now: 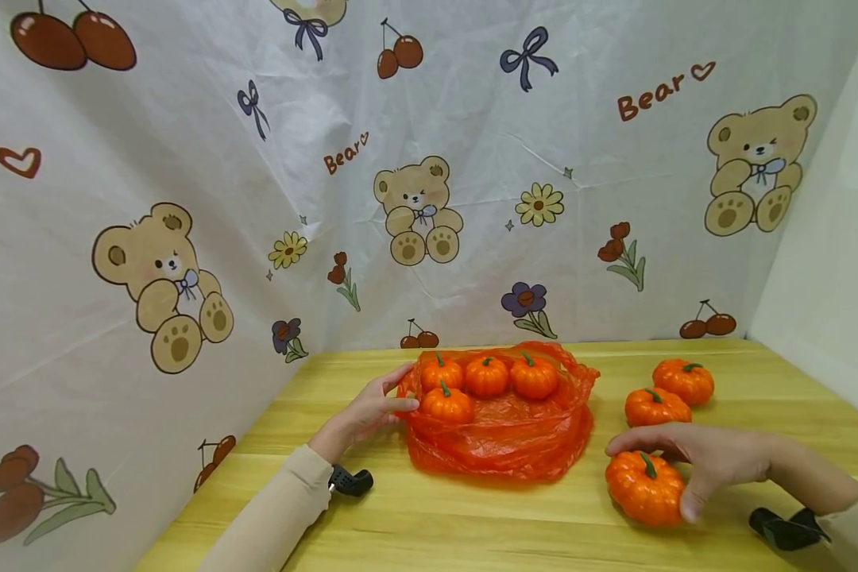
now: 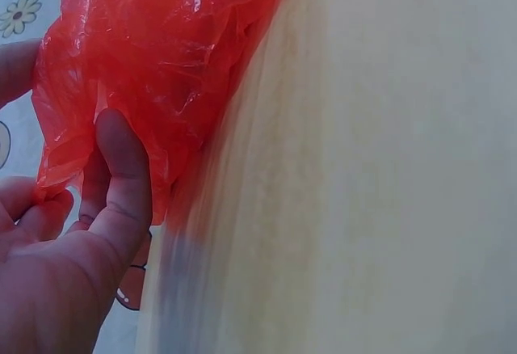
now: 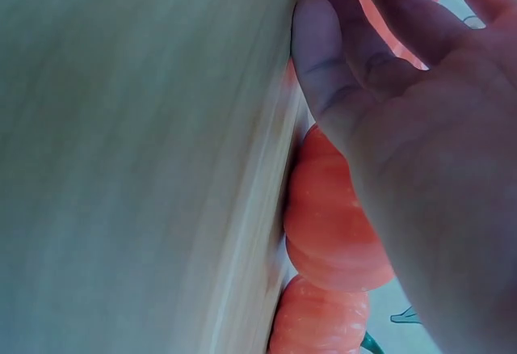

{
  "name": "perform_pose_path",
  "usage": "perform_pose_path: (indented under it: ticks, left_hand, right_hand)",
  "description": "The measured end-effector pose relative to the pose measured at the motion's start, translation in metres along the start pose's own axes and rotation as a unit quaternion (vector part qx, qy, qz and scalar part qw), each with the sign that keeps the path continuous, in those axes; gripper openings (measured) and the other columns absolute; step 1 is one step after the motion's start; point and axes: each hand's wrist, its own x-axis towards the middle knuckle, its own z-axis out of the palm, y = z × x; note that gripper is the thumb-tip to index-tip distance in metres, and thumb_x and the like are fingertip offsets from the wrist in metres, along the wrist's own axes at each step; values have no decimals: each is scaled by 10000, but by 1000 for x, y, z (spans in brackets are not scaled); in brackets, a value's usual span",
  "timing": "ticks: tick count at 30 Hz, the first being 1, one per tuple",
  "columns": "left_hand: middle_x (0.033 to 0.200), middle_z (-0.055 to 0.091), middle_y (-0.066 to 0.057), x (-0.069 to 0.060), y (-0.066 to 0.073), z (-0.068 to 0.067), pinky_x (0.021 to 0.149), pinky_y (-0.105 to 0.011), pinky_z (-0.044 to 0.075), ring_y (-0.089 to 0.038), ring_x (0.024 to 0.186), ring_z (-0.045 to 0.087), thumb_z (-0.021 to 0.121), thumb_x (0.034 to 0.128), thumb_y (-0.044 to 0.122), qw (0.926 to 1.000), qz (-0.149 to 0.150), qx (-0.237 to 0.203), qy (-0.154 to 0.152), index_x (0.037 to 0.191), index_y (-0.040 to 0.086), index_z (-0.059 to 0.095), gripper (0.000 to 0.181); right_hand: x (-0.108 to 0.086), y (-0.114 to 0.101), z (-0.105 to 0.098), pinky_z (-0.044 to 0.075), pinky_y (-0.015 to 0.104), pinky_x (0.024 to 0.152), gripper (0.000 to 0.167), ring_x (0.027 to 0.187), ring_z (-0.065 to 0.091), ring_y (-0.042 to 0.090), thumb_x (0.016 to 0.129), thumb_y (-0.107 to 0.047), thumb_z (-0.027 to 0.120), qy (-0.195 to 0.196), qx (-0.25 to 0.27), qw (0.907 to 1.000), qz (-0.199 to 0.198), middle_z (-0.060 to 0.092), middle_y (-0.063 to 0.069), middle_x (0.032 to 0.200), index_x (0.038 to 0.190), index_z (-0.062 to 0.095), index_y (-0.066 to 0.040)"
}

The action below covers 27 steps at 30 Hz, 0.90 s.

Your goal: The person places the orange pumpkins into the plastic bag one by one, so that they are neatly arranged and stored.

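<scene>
Nearest the camera, a beige left sleeve (image 1: 272,508) is shown crossing the lower edge of the head view, with a black wrist device (image 1: 352,481) worn beside the cuff. Beyond it, the left rim of a thin red plastic bag (image 1: 500,453) is pinched between thumb and fingers by the left hand (image 1: 368,413); the rim is presumably held because such limp film would otherwise sag inward. By this grip the mouth seems to be steadied, spread wide and facing upward, on the wood-grained counter (image 1: 515,524). Inside the bag, four small orange pumpkins (image 1: 446,407) are grouped toward the back and left, three in a row and one in front, their green stems pointed upward. To the right of the bag, a nearer pumpkin (image 1: 643,492) is held from above by the right hand (image 1: 729,454), its sides spanned between thumb and curved fingers; so broad a grasp is probably demanded by the rounded, ribbed form. Whether its base is touching the counter cannot be told. Behind that hand, two loose pumpkins (image 1: 658,407) are placed close together on the counter, apparently within easy reach.
</scene>
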Motion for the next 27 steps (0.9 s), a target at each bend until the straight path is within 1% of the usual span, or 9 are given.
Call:
perform_pose_path:
  ticks: [7,12,14,16,19,21,23,25,27]
  left_hand:
    - [1717,106,-157,-1,1,0,1016,-446,575,-344,1382,495,673,951,43,10000,-13,40,9,1660,195,220,855]
    - [1720,107,-147,-1,1,0,1006,-437,582,-343,1379,498,695,940,44,10000,-15,24,41,1658,201,231,869]
    - [1723,111,-138,-1,0,0,1006,-433,583,-336,1377,500,698,937,44,10000,-40,10,45,1658,208,232,874]
    - [1723,115,-133,-1,-1,-1,1005,-430,583,-326,1374,501,699,935,46,10000,-63,7,65,1657,214,232,877]
    - [1721,114,-139,0,-1,-1,1013,-438,577,-332,1377,497,698,936,51,10000,-49,-15,54,1658,214,229,876]
    - [1720,113,-138,-1,0,0,1015,-442,575,-331,1377,498,702,935,56,10000,-37,-27,52,1658,215,231,877]
    - [1719,109,-136,-1,0,0,1012,-443,577,-332,1375,499,707,932,54,10000,-37,-57,51,1657,217,235,880]
    - [1721,103,-136,-1,1,0,1004,-439,582,-323,1370,504,714,928,54,10000,-44,-61,60,1657,218,232,889]
    - [1722,98,-135,-1,0,-1,997,-432,586,-315,1364,507,723,924,57,9999,-51,-66,64,1658,219,228,900]
  right_hand:
    - [0,-1,0,363,190,1154,935,1418,451,102,766,-144,892,43,55,9997,217,458,138,1588,1568,410,-146]
    - [0,-4,0,376,192,1154,889,1406,471,106,776,-120,878,128,55,9999,2,483,129,1569,1548,438,-156]
    - [0,0,-1,401,190,1140,852,1399,484,106,801,-129,865,155,-152,9989,-412,501,157,1545,1539,441,-120]
    - [-1,1,-3,393,178,1144,828,1402,480,83,807,-103,854,199,-50,9987,-462,505,138,1546,1531,453,-140]
    - [-1,-1,-8,398,168,1137,820,1408,478,68,818,-73,837,272,88,9985,-458,486,169,1555,1534,437,-102]
    - [-1,-6,-13,393,171,1146,840,1410,481,65,807,-53,839,345,319,9986,-222,479,138,1572,1540,432,-114]
    - [0,-10,-18,414,180,1136,844,1393,497,75,813,-75,841,389,288,9985,-269,488,114,1566,1543,417,-85]
    - [2,-13,-23,452,203,1117,833,1361,522,113,837,-100,827,361,169,9978,-522,501,123,1544,1544,393,-37]
    - [5,-18,-29,474,230,1105,821,1327,537,149,852,-97,807,341,250,9977,-531,514,84,1525,1550,378,-41]
